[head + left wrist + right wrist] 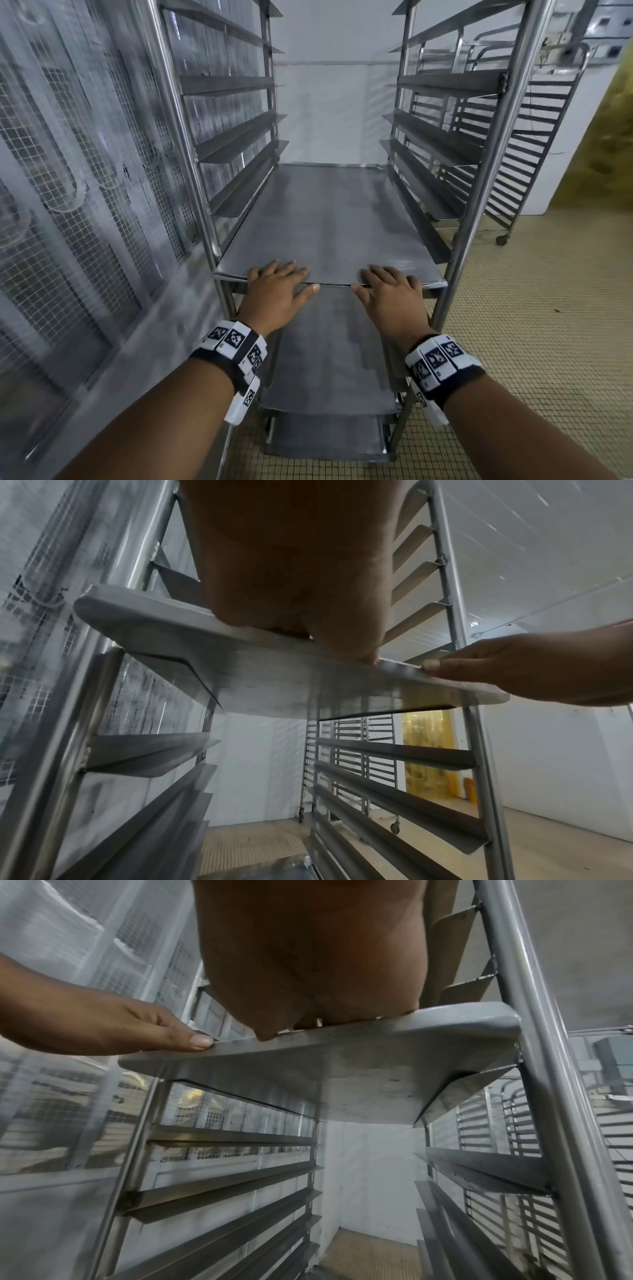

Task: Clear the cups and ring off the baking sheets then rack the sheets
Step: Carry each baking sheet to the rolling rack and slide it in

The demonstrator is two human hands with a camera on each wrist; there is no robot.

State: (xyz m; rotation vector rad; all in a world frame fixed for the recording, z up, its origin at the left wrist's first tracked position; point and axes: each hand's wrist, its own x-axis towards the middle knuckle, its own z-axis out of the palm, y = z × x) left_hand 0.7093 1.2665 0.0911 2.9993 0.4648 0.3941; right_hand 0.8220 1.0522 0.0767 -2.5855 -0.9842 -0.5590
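Observation:
A grey metal baking sheet (329, 219) lies level on a pair of side runners of the steel rack (493, 164), most of it inside the frame. My left hand (277, 287) rests flat on the sheet's near edge at the left, fingers straight on top, thumb along the front lip. My right hand (390, 291) lies the same way at the right. From below, the left wrist view shows the sheet's underside (274, 685) on its runners and the right wrist view shows it (359, 1074) likewise. No cups or ring are in view.
Two more sheets (329, 359) (325, 438) sit on lower runners. Bare runners (239, 137) stand above. A wire-mesh partition (68, 171) is close on the left. A second rack (534, 137) on castors stands behind at the right, on the tiled floor (531, 325).

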